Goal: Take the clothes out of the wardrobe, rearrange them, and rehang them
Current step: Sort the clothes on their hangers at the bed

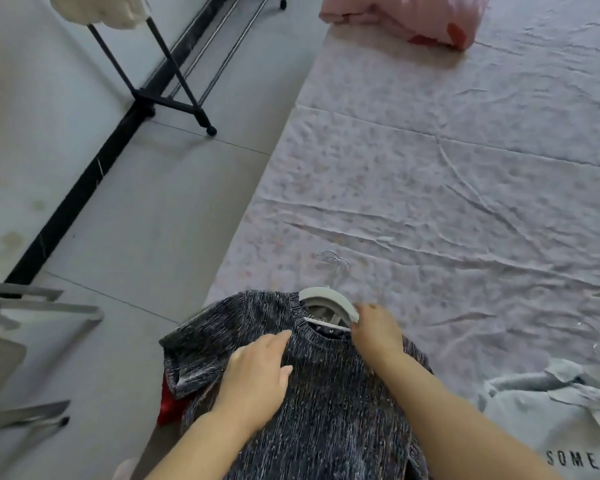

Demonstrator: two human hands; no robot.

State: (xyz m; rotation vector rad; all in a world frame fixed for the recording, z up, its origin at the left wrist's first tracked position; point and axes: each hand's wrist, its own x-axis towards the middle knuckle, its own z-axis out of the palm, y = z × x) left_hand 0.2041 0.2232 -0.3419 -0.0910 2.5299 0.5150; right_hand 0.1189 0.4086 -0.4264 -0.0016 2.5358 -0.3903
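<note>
At lower centre, on the bed point(430, 168), the dark knit top point(326, 393) lies flat. The right hand point(376, 332) has its grip pinched on the hanger point(326, 297) at the collar; the left hand point(257, 372) presses flat, grip wide. Best to pin the fabric and work the hanger through the neck without stretching it.

This is a bedroom in a home. A bed point(430, 174) with a creased, pale flowered sheet stretches away beyond the right grip point(378, 329), a folded pink quilt point(406, 15) at its far end. Up-left of the grip, a black wheeled clothes rack point(142, 97) stands on grey floor tiles point(187, 174).
</note>
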